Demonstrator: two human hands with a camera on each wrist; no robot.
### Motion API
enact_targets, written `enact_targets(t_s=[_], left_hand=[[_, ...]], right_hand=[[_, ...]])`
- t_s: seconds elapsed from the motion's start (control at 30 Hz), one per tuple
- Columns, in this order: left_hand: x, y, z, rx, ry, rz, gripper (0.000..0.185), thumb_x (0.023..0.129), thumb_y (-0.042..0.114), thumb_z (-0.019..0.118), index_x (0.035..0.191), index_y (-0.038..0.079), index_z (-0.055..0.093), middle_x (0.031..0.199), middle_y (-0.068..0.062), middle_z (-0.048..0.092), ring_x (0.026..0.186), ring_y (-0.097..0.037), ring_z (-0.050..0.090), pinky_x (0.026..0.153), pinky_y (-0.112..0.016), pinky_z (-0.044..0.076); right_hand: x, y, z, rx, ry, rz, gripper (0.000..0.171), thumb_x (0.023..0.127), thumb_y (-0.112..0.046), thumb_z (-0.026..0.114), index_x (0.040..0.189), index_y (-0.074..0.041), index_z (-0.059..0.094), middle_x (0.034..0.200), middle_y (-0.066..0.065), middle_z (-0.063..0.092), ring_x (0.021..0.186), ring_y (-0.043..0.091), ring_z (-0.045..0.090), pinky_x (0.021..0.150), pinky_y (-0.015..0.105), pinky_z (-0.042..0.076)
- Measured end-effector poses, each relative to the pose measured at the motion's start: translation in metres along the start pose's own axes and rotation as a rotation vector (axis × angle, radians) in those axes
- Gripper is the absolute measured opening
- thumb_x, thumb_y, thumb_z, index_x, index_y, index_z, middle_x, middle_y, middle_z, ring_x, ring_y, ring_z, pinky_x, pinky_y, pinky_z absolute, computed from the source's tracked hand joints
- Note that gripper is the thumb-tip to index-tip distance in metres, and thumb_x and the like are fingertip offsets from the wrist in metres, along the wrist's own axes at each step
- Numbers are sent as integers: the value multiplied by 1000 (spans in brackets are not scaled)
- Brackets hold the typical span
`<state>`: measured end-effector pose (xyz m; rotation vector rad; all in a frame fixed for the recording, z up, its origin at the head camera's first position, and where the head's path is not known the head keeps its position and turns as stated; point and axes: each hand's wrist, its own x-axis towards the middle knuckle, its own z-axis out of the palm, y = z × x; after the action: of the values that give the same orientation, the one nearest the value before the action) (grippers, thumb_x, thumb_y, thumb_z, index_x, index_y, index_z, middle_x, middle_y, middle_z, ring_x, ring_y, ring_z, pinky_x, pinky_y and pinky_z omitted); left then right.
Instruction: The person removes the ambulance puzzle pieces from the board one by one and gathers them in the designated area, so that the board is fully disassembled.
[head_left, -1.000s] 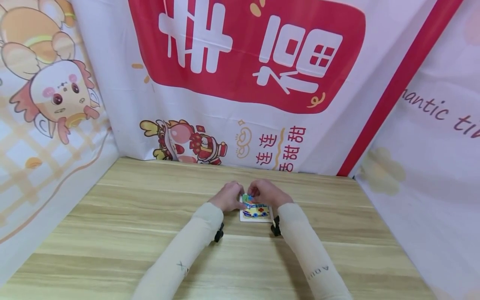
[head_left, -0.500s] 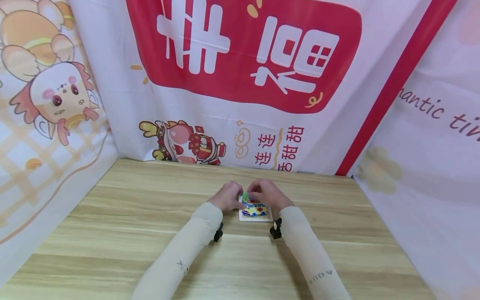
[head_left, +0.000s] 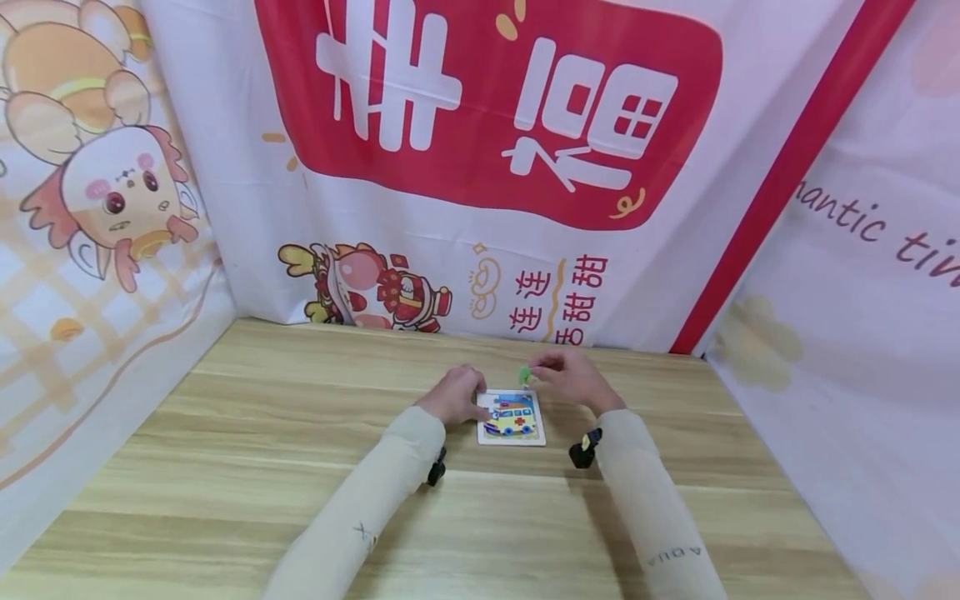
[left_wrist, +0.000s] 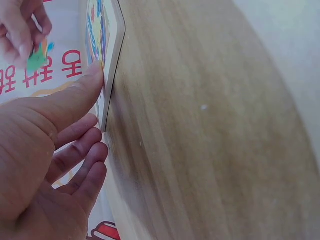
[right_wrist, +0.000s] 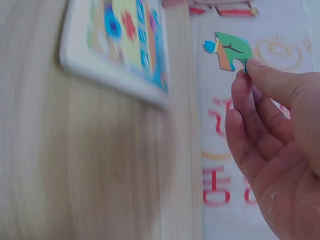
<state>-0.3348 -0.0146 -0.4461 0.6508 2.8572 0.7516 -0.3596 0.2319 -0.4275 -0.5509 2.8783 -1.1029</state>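
Note:
A small jigsaw puzzle (head_left: 517, 421) lies flat in a white-rimmed tray on the table; its picture has a yellow ambulance with a red cross. My left hand (head_left: 454, 397) holds the tray's left side, thumb over the rim (left_wrist: 114, 75) and fingertips at the edge. Just beyond the upper right corner, my right hand (head_left: 576, 380) pinches a jigsaw piece (right_wrist: 231, 50) between thumb and forefinger. The piece is mostly green with a dark curved line, an orange side and a blue knob, and is held up off the puzzle. At the puzzle's upper left, fingers partly hide the picture.
The wooden table (head_left: 300, 483) runs back to a printed white cloth (head_left: 480, 192) with red lettering. More printed cloth hangs at the left (head_left: 97, 275) and right (head_left: 847, 317) sides. A small black device (head_left: 585, 450) sits at the right wrist.
My right hand has lifted the green piece from the puzzle's upper left and carried it right, past the top edge. The left hand stays on the tray's left side.

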Motion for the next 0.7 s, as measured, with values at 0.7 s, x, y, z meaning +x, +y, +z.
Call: enact_targets(t_s=[0.7], left_hand=[[-3,1,0,-3,4,-1,46,77,27,81,113,3,66,110,-9,61,99,-20,54,96,-36,47]], right_hand=[[-21,65,-28,-83,-33,181,13,94,-18,62,100,-14,73,100,4,70,95,20,59,87,38,50]])
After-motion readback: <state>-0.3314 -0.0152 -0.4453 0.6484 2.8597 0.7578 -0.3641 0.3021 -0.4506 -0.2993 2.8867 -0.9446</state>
